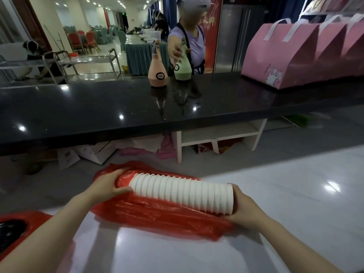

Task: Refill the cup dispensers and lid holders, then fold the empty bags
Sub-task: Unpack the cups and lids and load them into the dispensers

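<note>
Head view: left hand [110, 187] grips red bag [157, 211], right hand [245, 206] holds cup stack [183, 194]; black counter [118, 107] beyond.

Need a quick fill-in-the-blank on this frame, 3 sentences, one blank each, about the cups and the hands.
1. The stack of white cups lies on its side, partly out of a ____ plastic bag.
2. The right hand holds the stack's ____ end.
3. The left hand grips the end still covered by the ____.

Missing words: red; bare; bag
</note>
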{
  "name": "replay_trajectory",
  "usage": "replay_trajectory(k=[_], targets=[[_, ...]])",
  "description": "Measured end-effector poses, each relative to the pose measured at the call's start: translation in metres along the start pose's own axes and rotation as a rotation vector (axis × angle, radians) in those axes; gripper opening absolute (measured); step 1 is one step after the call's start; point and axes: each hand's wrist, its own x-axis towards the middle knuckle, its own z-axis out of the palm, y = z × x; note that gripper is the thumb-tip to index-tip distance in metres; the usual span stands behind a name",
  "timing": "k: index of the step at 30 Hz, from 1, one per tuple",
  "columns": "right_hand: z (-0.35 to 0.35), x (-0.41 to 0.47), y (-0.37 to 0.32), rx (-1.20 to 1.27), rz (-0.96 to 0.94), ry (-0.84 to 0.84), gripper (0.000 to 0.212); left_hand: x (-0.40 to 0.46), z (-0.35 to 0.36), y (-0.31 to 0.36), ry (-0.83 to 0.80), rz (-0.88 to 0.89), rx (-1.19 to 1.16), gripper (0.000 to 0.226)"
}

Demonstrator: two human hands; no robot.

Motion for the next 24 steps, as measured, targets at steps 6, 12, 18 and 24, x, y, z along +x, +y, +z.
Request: replay_trajectory(k=[6,12,18,24], targets=[[-0.025,0.002,-0.018,0.058,-0.031,0.046,0.097,-0.002,0.001,0.000,-0.116,0.039,0.143,0.124],[-0.032,0.003,-0.050,0.056,-0.184,0.141,0.092,-0.001,0.000,0.004,-0.045,0.017,0.168,0.124],[-0.031,0.002,-0.050,0.016,-0.112,0.099,0.102,-0.005,0.003,0.011,-0.020,0.042,0.223,0.120],[-0.026,-0.004,-0.058,0.124,-0.164,0.184,0.080,-0.009,0.002,0.010,0.003,0.040,0.211,0.117]])
